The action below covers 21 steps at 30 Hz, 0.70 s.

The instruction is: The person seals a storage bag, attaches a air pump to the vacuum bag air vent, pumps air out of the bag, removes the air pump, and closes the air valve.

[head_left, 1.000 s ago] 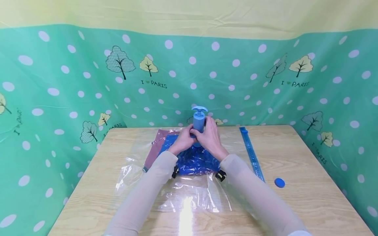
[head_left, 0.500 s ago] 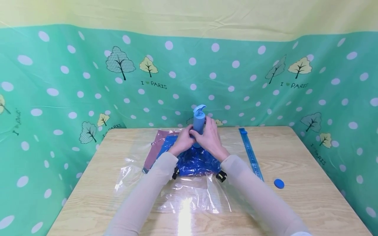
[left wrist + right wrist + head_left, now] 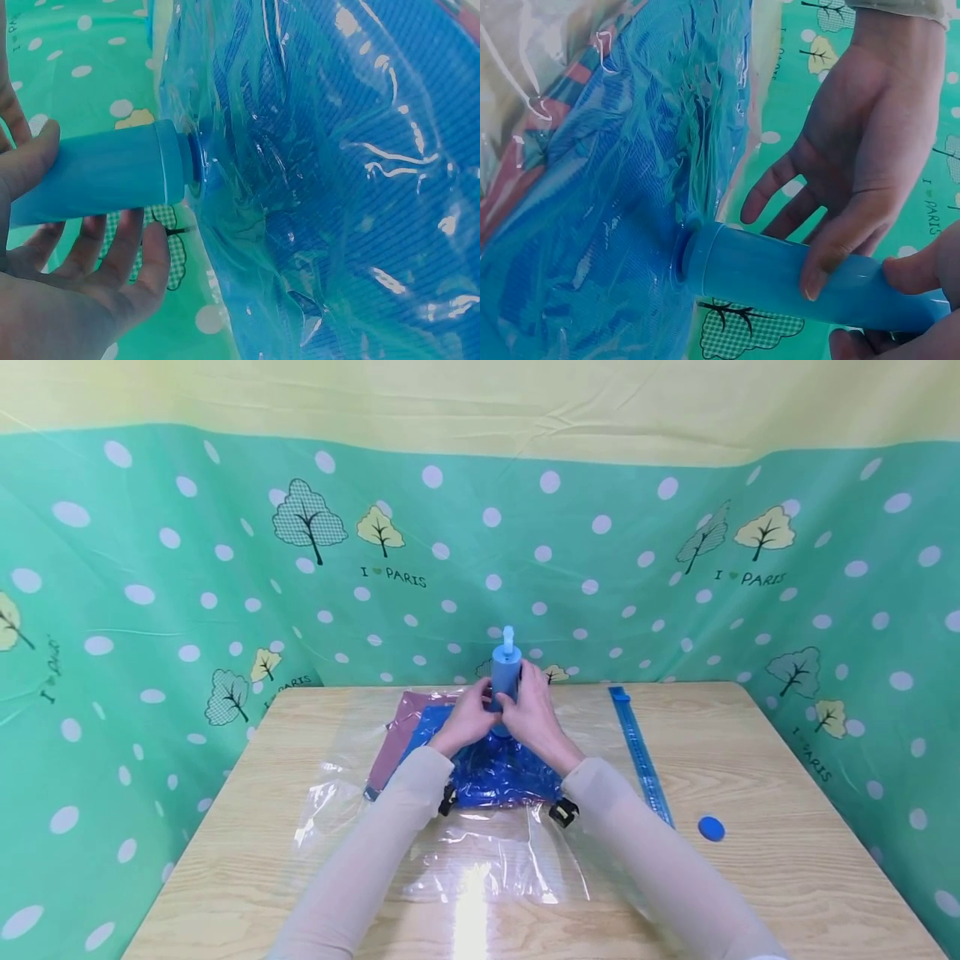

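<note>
A blue hand pump [image 3: 506, 675] stands upright with its foot on a clear plastic storage bag [image 3: 450, 872] that holds folded blue cloth [image 3: 502, 777] and reddish cloth [image 3: 395, 739]. My left hand [image 3: 469, 720] holds the barrel from the left, its thumb on the near side in the left wrist view. From the right, my right hand [image 3: 534, 714] grips the barrel higher up, thumb [image 3: 915, 266] and fingers round it in the right wrist view. The pump's handle [image 3: 508, 637] shows edge-on at the top. The pump's foot [image 3: 187, 161] meets the crumpled film.
A blue zip strip with a slider [image 3: 639, 747] runs along the bag's right edge. A round blue cap [image 3: 711, 828] lies on the wooden table [image 3: 780, 893] at the right. Behind the table hangs a green dotted curtain [image 3: 637, 635].
The pump's handle has turned from broadside to edge-on. My hands stay on the barrel with small finger shifts, and the bag lies where it was.
</note>
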Available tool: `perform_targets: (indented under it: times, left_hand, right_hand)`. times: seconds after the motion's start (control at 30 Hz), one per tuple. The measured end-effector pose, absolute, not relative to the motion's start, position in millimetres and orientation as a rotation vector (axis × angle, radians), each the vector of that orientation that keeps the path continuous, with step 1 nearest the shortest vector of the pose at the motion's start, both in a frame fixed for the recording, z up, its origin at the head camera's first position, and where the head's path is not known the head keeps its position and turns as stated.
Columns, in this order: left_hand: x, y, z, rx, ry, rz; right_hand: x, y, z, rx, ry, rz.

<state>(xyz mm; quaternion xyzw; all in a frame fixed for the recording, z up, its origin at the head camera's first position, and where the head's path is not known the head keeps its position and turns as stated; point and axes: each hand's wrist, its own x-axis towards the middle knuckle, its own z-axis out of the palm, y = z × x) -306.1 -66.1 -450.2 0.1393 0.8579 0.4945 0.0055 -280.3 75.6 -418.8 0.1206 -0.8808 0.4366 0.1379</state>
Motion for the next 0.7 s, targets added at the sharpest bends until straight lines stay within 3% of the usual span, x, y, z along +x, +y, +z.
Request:
perform_targets:
  times: [0.7]
  left_hand:
    - [-307.0,-70.3,-452.2,0.375,2.657,1.619]
  right_hand:
    - [-287.0,75.5,-427.4,0.314,-2.437,1.411]
